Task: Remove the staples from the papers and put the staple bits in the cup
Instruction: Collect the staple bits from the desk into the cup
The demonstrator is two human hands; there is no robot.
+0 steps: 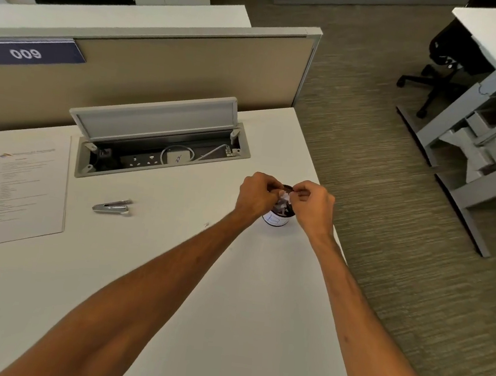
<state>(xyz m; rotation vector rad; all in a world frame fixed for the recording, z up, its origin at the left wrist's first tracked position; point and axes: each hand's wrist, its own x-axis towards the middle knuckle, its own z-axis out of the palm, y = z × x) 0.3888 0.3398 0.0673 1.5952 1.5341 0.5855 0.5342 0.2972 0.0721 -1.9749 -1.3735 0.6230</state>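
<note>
A small dark cup (275, 220) with a white label stands near the right edge of the white desk (169, 286), with pale scraps inside it. Both hands hover right over its rim. My left hand (255, 193) has its fingers curled and pinched above the cup's left side. My right hand (311, 203) pinches a tiny whitish bit over the opening; what it is stays too small to tell. The papers (17, 191), a printed stack, lie flat at the desk's left. A metal staple remover (113, 206) lies on the desk between the papers and the cup.
An open cable tray (165, 145) with sockets and a raised lid is set into the desk's back. A beige partition (161, 65) stands behind. Carpet lies to the right, then another desk frame (474, 144) and a black office chair (439, 73).
</note>
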